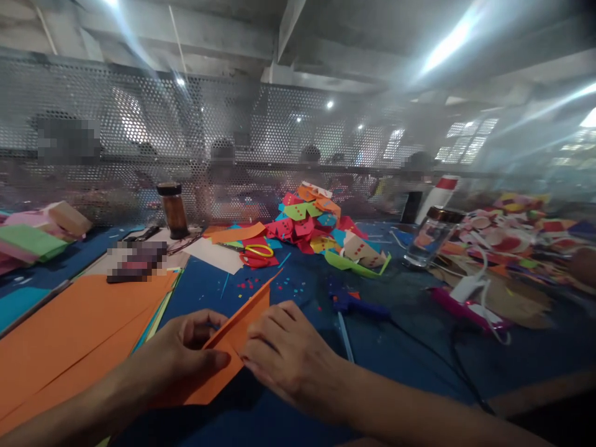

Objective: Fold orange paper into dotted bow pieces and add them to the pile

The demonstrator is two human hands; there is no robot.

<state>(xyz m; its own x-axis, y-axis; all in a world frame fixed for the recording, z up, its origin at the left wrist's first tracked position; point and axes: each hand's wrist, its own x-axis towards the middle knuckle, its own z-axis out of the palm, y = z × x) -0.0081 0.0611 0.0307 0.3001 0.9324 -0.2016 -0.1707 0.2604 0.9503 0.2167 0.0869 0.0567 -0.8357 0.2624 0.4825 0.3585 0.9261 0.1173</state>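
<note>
A folded sheet of orange paper is held up in front of me, tilted, above the blue table. My left hand grips its left side, with the thumb on the near face and the fingers behind. On the right edge, my right hand pinches the sheet between curled fingers and thumb. The tips of the right fingers are partly hidden. To my left lies a stack of large orange sheets, with other colours showing at its edge. Scissors with yellow-and-red handles rest beyond the paper.
A pile of coloured paper pieces with punched holes stands at the back. On the right are a blue glue gun, a glue stick, a clear bottle and a pink power strip. A dark bottle and a phone sit left.
</note>
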